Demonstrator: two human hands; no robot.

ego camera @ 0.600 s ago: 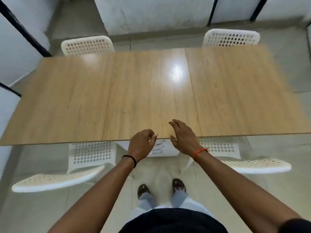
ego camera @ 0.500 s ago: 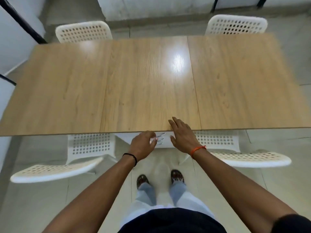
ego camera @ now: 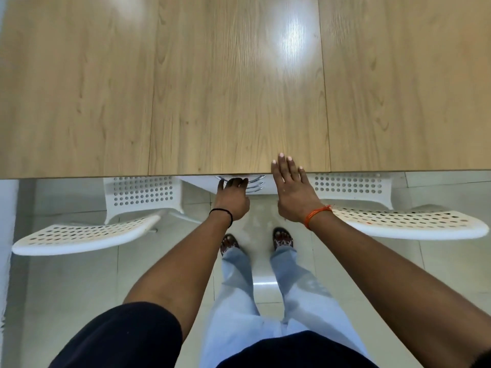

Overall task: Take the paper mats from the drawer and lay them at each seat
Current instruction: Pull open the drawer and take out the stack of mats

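Observation:
A white drawer unit (ego camera: 269, 186) with curved metal handles (ego camera: 257, 178) sits under the near edge of the wooden table (ego camera: 239, 102). My left hand (ego camera: 232, 200), with a black band at the wrist, reaches under the table edge, its fingers curled over the top handle. My right hand (ego camera: 292, 192), with an orange thread at the wrist, is spread flat, its fingertips resting on the table's edge just right of the drawers. The drawer front looks closed. No paper mats are in view.
Two white perforated chairs stand at the near side: one on the left (ego camera: 85, 235), one on the right (ego camera: 398, 224). I stand between them on a pale tiled floor (ego camera: 79, 288). A white wall edge (ego camera: 5, 235) runs along the far left.
I have leaned in over the table. My left hand has moved forward and down from the table edge onto the top drawer handle. My right hand has settled on the table edge.

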